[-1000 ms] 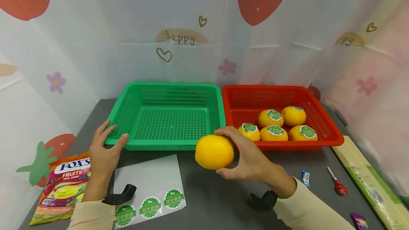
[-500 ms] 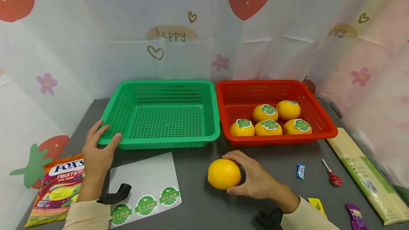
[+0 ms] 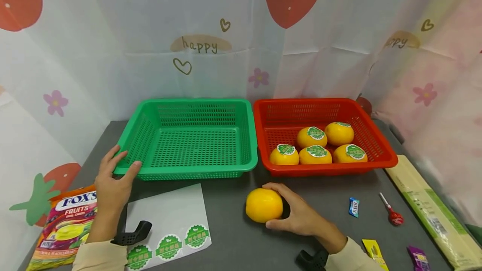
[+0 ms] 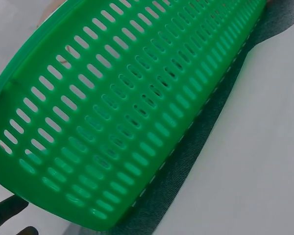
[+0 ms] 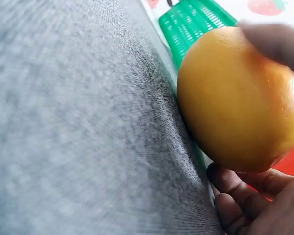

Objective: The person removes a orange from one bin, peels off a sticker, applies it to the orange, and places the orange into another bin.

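Note:
My right hand (image 3: 297, 212) grips a plain orange (image 3: 264, 205) at its right side, low at the table in front of the baskets. In the right wrist view, the orange (image 5: 240, 103) shows no sticker, and fingers lie around and below it. At the front-left corner of the green basket (image 3: 197, 170) my left hand (image 3: 113, 189) holds the rim, thumb in front and fingers along the left side. The basket's slotted wall (image 4: 112, 98) fills much of the left wrist view. Several oranges (image 3: 315, 154) with green stickers lie in the red basket (image 3: 327, 170).
A white sheet (image 3: 169, 208) with green round stickers (image 3: 168, 246) lies before the green basket. The candy bag (image 3: 67, 229) stands at the left. On the right lie a lollipop (image 3: 395, 216), small wrapped candies (image 3: 354, 207) and a long pale packet (image 3: 433, 212).
My right hand has brought the orange down from the front of the baskets to the table, then stayed there. The left hand keeps its place on the green basket.

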{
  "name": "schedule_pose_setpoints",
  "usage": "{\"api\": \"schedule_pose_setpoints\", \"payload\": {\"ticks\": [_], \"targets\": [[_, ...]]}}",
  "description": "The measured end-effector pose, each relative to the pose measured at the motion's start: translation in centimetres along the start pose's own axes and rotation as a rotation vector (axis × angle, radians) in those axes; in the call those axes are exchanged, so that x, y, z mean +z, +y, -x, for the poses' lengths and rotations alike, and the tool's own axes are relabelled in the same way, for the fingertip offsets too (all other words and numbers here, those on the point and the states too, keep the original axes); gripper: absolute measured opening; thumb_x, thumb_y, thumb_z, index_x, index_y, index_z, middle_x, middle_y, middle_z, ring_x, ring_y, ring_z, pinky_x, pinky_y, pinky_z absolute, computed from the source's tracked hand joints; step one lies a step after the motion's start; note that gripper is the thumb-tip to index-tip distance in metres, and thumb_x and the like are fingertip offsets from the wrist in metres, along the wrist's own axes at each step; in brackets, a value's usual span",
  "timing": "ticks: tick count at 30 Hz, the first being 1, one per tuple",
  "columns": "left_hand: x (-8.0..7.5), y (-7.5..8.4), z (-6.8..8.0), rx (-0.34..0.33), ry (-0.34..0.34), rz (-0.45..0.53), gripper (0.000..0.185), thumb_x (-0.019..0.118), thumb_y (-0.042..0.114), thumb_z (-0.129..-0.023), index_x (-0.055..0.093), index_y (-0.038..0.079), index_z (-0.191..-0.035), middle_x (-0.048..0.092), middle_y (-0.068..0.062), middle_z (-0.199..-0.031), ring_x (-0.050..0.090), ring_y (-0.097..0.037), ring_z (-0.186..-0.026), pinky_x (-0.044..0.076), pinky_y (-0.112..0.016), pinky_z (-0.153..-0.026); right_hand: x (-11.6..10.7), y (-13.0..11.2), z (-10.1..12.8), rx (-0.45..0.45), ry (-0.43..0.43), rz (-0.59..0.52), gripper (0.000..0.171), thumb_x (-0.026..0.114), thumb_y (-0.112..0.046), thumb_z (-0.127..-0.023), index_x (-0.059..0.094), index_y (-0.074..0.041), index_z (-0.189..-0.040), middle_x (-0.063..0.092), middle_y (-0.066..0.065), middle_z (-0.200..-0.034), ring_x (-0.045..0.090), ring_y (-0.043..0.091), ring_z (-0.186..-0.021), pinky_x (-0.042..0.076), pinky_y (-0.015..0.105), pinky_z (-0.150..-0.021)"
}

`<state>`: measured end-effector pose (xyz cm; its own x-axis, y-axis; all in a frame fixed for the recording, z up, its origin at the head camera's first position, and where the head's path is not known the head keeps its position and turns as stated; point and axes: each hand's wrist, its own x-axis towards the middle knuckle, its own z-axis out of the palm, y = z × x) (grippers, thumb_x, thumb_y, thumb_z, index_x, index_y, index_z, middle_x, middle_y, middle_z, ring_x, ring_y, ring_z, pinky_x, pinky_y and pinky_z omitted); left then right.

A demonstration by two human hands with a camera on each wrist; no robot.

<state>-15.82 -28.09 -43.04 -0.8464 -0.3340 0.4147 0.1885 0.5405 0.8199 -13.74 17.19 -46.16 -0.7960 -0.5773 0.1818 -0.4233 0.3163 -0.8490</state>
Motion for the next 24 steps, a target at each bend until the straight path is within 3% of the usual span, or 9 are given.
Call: {"api": "schedule_pose_setpoints", "payload": {"ticks": [2, 4, 6, 9, 12, 14, 18, 21, 24], "targets": [[-0.2, 0.3, 0.1, -0.002, 0.008, -0.041, 0.051, 0.069, 0.021, -0.089, 0.056, 0.001, -0.135, 0.037, 0.002, -0.150, 0.028, -0.018, -0.138, 0.028, -0.037, -0.107, 0.1, 0.0, 0.1, -0.012, 0.002, -0.016, 0.071, 0.080, -0.020, -0.081, 0.043, -0.015, -0.142, 0.048, -0.002, -0.135, 0.050, 0.019, -0.112, 0.039, 0.043, -0.097], [-0.5, 1.1, 0.3, 0.051, 0.048, -0.075, 0.054, 0.071, 0.020, -0.087, 0.055, 0.001, -0.135, 0.035, -0.001, -0.151, 0.025, -0.023, -0.138, 0.024, -0.051, -0.107, 0.3, -0.3, 0.1, -0.023, 0.005, -0.040, 0.068, 0.078, -0.014, -0.082, 0.043, -0.012, -0.141, 0.049, 0.001, -0.136, 0.050, 0.020, -0.112, 0.039, 0.043, -0.098], [-0.7, 2.5, 0.5, 0.156, 0.126, -0.085, 0.054, 0.072, 0.018, -0.084, 0.056, -0.001, -0.133, 0.038, -0.008, -0.148, 0.025, -0.027, -0.136, 0.024, -0.058, -0.104, 0.4, -1.1, 0.1, -0.043, 0.006, -0.055, 0.066, 0.076, -0.009, -0.082, 0.044, -0.006, -0.140, 0.050, 0.005, -0.135, 0.051, 0.021, -0.112, 0.039, 0.042, -0.098], [-0.7, 5.7, 1.2, 0.382, 0.181, -0.053, 0.050, 0.072, 0.022, -0.083, 0.061, -0.005, -0.124, 0.049, -0.018, -0.136, 0.037, -0.031, -0.128, 0.030, -0.046, -0.103, 0.4, -2.4, 0.0, -0.043, 0.007, -0.076, 0.066, 0.077, -0.007, -0.081, 0.045, -0.001, -0.139, 0.051, 0.010, -0.133, 0.052, 0.021, -0.111, 0.039, 0.042, -0.097], [0.2, 8.4, 2.8, 0.529, 0.036, -0.004, 0.044, 0.072, 0.026, -0.084, 0.066, -0.005, -0.116, 0.059, -0.018, -0.121, 0.048, -0.028, -0.118, 0.034, -0.028, -0.099, 0.3, -2.8, -0.2, -0.057, 0.026, -0.075, 0.066, 0.078, -0.006, -0.079, 0.047, 0.001, -0.137, 0.053, 0.011, -0.130, 0.052, 0.021, -0.109, 0.041, 0.042, -0.096], [1.0, 9.1, 4.1, 0.538, -0.126, 0.003, 0.038, 0.074, 0.020, -0.084, 0.068, -0.001, -0.115, 0.062, -0.013, -0.116, 0.052, -0.023, -0.113, 0.035, -0.022, -0.095, 0.4, -2.3, -0.1, -0.062, 0.044, -0.069, 0.067, 0.079, -0.006, -0.078, 0.048, -0.001, -0.137, 0.053, 0.008, -0.130, 0.053, 0.021, -0.109, 0.041, 0.042, -0.095], [2.3, 8.2, 6.9, 0.408, -0.363, -0.044, 0.039, 0.076, 0.006, -0.080, 0.067, 0.008, -0.118, 0.062, 0.000, -0.115, 0.053, -0.014, -0.108, 0.042, -0.024, -0.086, 0.5, -0.5, 0.0, -0.065, 0.052, -0.056, 0.069, 0.080, -0.011, -0.078, 0.047, -0.005, -0.139, 0.053, 0.001, -0.131, 0.053, 0.020, -0.109, 0.041, 0.042, -0.095], [2.8, 6.7, 8.4, 0.331, -0.461, -0.062, 0.036, 0.076, 0.007, -0.082, 0.068, 0.009, -0.117, 0.063, 0.005, -0.112, 0.056, -0.014, -0.105, 0.048, -0.032, -0.078, 0.4, 0.5, 0.1, -0.066, 0.040, -0.056, 0.070, 0.080, -0.018, -0.080, 0.047, -0.008, -0.140, 0.052, -0.003, -0.131, 0.053, 0.019, -0.109, 0.041, 0.042, -0.095], [3.3, 5.5, 9.4, 0.314, -0.528, -0.080, 0.030, 0.077, 0.010, -0.081, 0.070, 0.009, -0.111, 0.062, 0.008, -0.109, 0.057, -0.015, -0.102, 0.051, -0.040, -0.076, 0.1, 0.8, 0.3, -0.076, 0.037, -0.061, 0.070, 0.080, -0.022, -0.080, 0.047, -0.009, -0.140, 0.053, -0.003, -0.131, 0.053, 0.020, -0.108, 0.041, 0.043, -0.095]]}}
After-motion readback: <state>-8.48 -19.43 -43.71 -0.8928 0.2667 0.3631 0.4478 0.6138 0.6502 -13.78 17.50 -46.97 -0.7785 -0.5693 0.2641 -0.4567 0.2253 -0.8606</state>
